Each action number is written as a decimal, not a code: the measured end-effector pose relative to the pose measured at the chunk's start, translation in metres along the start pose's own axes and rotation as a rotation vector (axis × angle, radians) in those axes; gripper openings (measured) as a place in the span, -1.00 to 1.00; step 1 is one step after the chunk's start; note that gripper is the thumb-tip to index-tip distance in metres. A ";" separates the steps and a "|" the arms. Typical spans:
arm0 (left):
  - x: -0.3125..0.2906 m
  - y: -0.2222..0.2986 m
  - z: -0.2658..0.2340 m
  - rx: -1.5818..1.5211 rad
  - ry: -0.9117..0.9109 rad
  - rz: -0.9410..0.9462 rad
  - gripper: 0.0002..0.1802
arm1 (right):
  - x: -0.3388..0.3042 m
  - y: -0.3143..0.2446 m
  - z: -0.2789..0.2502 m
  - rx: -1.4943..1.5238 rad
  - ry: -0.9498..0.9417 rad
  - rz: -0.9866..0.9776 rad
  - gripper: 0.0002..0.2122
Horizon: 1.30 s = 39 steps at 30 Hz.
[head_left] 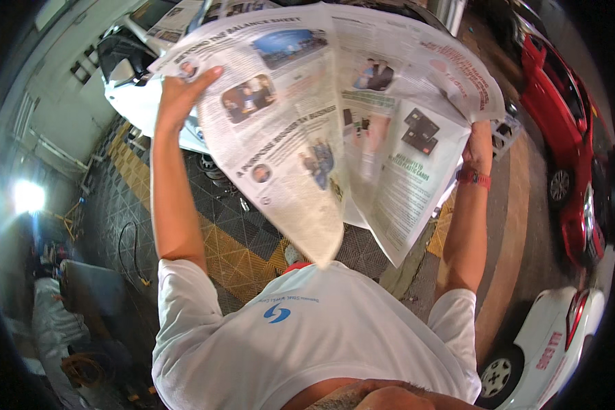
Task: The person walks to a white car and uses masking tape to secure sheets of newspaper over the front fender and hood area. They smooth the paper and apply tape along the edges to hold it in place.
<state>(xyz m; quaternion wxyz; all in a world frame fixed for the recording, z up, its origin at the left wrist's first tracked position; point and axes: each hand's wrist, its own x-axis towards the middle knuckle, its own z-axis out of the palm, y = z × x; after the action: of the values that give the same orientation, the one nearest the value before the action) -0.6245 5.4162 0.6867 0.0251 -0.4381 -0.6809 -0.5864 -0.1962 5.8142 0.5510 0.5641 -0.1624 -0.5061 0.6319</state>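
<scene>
A wide newspaper (287, 130) is spread out in front of me, its lower corners hanging down over the floor. My left hand (180, 96) grips its left edge, with the thumb lying on the page side. At the right edge, my right hand (480, 145) is closed on the paper, most of its fingers hidden behind the sheet. A red band circles my right wrist. Behind the newspaper stands a white car (128, 102), largely covered from view, with more newspaper sheets (178, 24) lying on it.
A red car (557, 116) stands at the right, and part of a white vehicle (557, 342) at the lower right. A bright work lamp (29, 197) shines at the left. A dark cable (123, 253) lies on the black and yellow floor tiles (232, 256).
</scene>
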 end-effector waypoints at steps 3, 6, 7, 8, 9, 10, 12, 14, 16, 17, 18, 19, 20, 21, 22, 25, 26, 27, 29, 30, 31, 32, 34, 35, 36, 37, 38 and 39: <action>0.024 -0.017 0.001 0.065 -0.008 -0.068 -0.11 | 0.004 0.013 -0.043 -0.191 0.019 0.010 -0.56; 0.011 -0.009 -0.008 0.099 0.155 -0.090 -0.09 | -0.032 -0.008 0.014 -0.353 -0.068 0.112 -0.55; 0.001 0.027 -0.044 0.467 0.242 -0.064 -0.12 | -0.018 0.006 0.005 -0.618 -0.099 0.151 -0.51; -0.015 0.060 -0.051 0.559 0.276 0.059 -0.18 | -0.021 0.019 0.021 -0.653 0.006 -0.026 -0.48; -0.026 0.070 -0.058 0.517 0.224 0.116 -0.43 | -0.021 0.034 0.036 -0.728 0.052 -0.159 -0.51; -0.013 0.088 -0.047 0.592 0.174 0.208 -0.53 | -0.016 0.008 0.034 -0.787 0.126 -0.359 -0.54; -0.008 0.112 -0.016 0.661 0.051 0.176 -0.48 | -0.009 -0.025 0.037 -0.844 0.110 -0.868 -0.59; -0.022 0.126 -0.027 0.814 -0.114 0.023 -0.53 | -0.029 -0.005 0.100 -0.602 -0.008 -0.892 -0.65; -0.028 0.137 -0.014 0.856 -0.300 0.172 -0.60 | -0.069 -0.010 0.143 -0.547 -0.057 -0.728 -0.54; -0.031 0.145 -0.016 0.917 -0.368 0.190 -0.61 | -0.092 -0.021 0.159 -0.575 -0.135 -0.614 -0.44; -0.034 0.154 -0.017 0.966 -0.436 0.221 -0.62 | -0.107 -0.032 0.169 -0.604 -0.207 -0.509 -0.33; -0.031 0.157 -0.036 1.004 -0.480 0.177 -0.61 | -0.116 -0.031 0.184 -0.580 -0.105 -0.589 -0.41; -0.033 0.165 -0.035 1.039 -0.526 0.131 -0.61 | -0.117 -0.017 0.186 -0.560 -0.084 -0.586 -0.48; -0.029 0.169 -0.029 1.018 -0.614 0.197 -0.58 | -0.120 0.002 0.198 -0.552 -0.065 -0.588 -0.55; -0.037 0.183 -0.005 1.004 -0.697 0.248 -0.55 | -0.120 0.018 0.199 -0.521 -0.121 -0.504 -0.61; -0.040 0.190 0.062 0.783 -0.630 0.535 -0.63 | -0.121 0.035 0.193 -0.459 -0.153 -0.439 -0.75; -0.032 0.177 0.060 1.033 -0.284 0.362 -0.43 | -0.122 0.038 0.195 -0.448 -0.142 -0.449 -0.78; -0.030 0.168 0.064 1.138 -0.102 0.625 -0.38 | -0.120 0.038 0.200 -0.459 -0.142 -0.461 -0.80; -0.026 0.160 0.084 1.238 0.064 1.034 -0.32 | -0.113 0.036 0.209 -0.478 -0.140 -0.491 -0.83; -0.024 0.161 0.096 1.246 0.050 1.179 -0.30 | -0.111 0.035 0.212 -0.504 -0.152 -0.516 -0.84; -0.022 0.161 0.108 1.249 0.047 1.328 -0.28 | -0.108 0.031 0.216 -0.531 -0.156 -0.535 -0.85; -0.028 0.173 0.118 1.354 -0.076 1.331 -0.33 | -0.109 0.021 0.217 -0.543 -0.170 -0.557 -0.86; -0.051 0.185 0.145 1.621 -0.121 1.271 -0.47 | -0.110 0.005 0.220 -0.558 -0.161 -0.577 -0.86; -0.060 0.186 0.158 1.740 -0.148 1.245 -0.54 | -0.110 0.002 0.220 -0.575 -0.153 -0.589 -0.85; -0.055 0.185 0.156 1.686 -0.282 1.190 -0.61 | -0.110 0.001 0.218 -0.592 -0.159 -0.599 -0.85; -0.048 0.183 0.154 1.627 -0.412 1.134 -0.67 | -0.109 -0.001 0.216 -0.610 -0.163 -0.607 -0.84; -0.042 0.178 0.152 1.512 -0.511 1.137 -0.76 | -0.108 -0.002 0.214 -0.630 -0.166 -0.616 -0.84; -0.046 0.182 0.154 1.511 -0.534 1.054 -0.77 | -0.109 -0.006 0.209 -0.624 -0.166 -0.609 -0.84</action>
<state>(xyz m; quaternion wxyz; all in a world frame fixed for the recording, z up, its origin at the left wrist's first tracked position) -0.4086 5.5029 0.7547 0.4054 -0.6753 -0.5779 0.2134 -0.3215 5.6224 0.6066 0.6059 -0.1170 -0.7411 0.2646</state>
